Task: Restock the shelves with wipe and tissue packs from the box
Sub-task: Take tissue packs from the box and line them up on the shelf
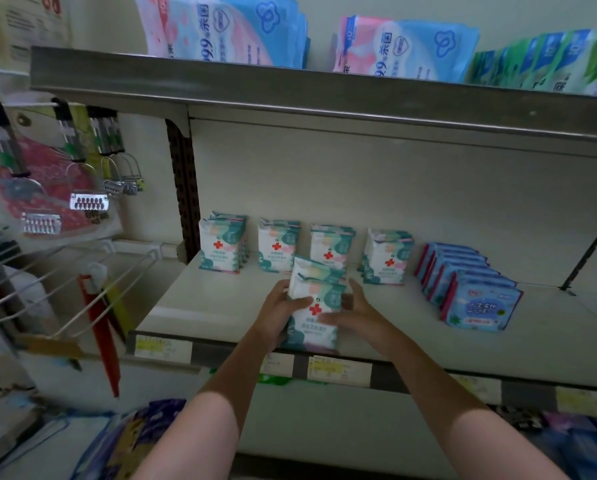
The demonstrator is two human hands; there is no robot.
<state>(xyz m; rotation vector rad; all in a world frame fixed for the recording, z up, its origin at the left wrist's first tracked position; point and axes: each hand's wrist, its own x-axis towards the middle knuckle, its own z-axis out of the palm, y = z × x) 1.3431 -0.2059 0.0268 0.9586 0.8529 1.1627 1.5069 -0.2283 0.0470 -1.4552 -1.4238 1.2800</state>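
Shop shelving fills the view, and the middle shelf (411, 327) serves as landmark; near its front edge a small stack of white-and-teal wipe packs (316, 306) with a red cross is held upright between both hands; the left hand (283, 306) is curled round the stack's left side, its thumb laid across the front, and the right hand (352, 315) is wrapped round the right side, fingers bent against the pack; whether the stack's base touches the shelf cannot be told; behind it, toward the shelf's back, four rows of matching packs (278, 249) are stood upright side by side; to the right of these a row of blue packs (477, 296) is set on the same shelf, running front to back; above the shelf, on the top shelf (290, 88), large pink-and-blue bags (234, 29) and green bags (546, 64) are lined up; left of the shelf, peelers (89, 188) are hung on hooks; price labels (338, 370) are fixed along the shelf's front edge.
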